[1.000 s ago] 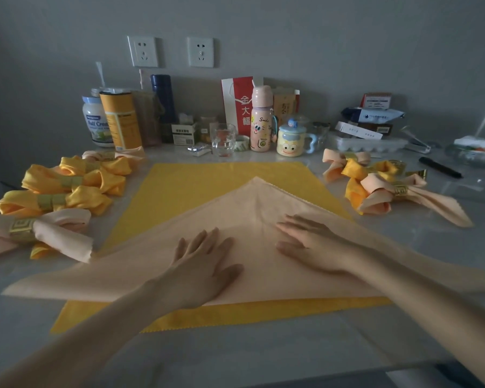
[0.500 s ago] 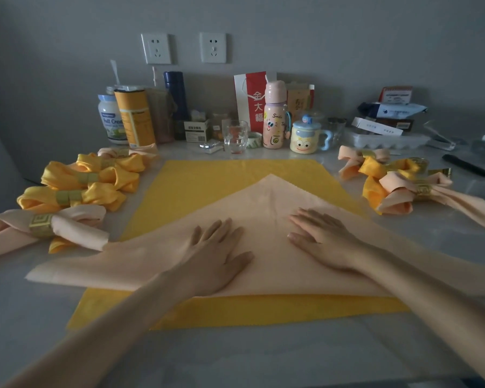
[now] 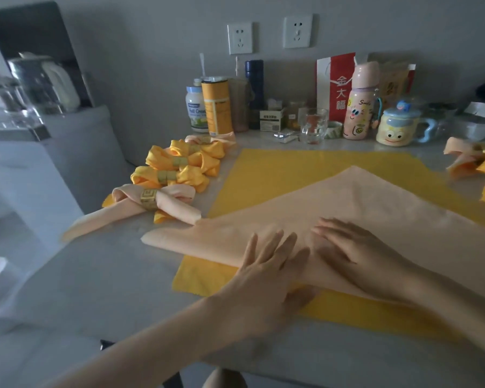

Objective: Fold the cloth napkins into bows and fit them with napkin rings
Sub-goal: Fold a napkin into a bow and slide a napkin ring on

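Peach cloth fills the middle of what we see: a peach napkin (image 3: 347,208) folded into a broad triangle, its point toward 12 o'clock and its long folded edge running across the near side. It lies on a yellow napkin (image 3: 291,169) spread flat on the grey table (image 3: 109,275), and yellow shows past it at 12 and along the 6 o'clock edge.

The left hand (image 3: 266,275) lies flat on the napkin's near edge with straight, spread fingers pointing to 12 o'clock, gripping nothing. Just beside it at 3 o'clock, the right hand (image 3: 356,253) rests palm down on the cloth, fingers straight and close together, aimed toward 10 o'clock. It too holds nothing.

At 9 o'clock the napkin's left tip reaches past the yellow cloth onto the bare table. Just beside that edge lies a finished peach bow (image 3: 174,205) cinched by a gold ring (image 3: 149,199). Beyond it, toward 10 o'clock, we count three yellow bows (image 3: 196,177), each banded at the waist. More bows (image 3: 476,161) sit at 2 o'clock, cut off by the frame.

Along the wall at 12 o'clock stand a yellow canister (image 3: 216,107), a red and white bag (image 3: 336,82), a pink bottle (image 3: 361,105), a clear glass (image 3: 314,126) and a yellow mug (image 3: 398,127) with a cartoon face.
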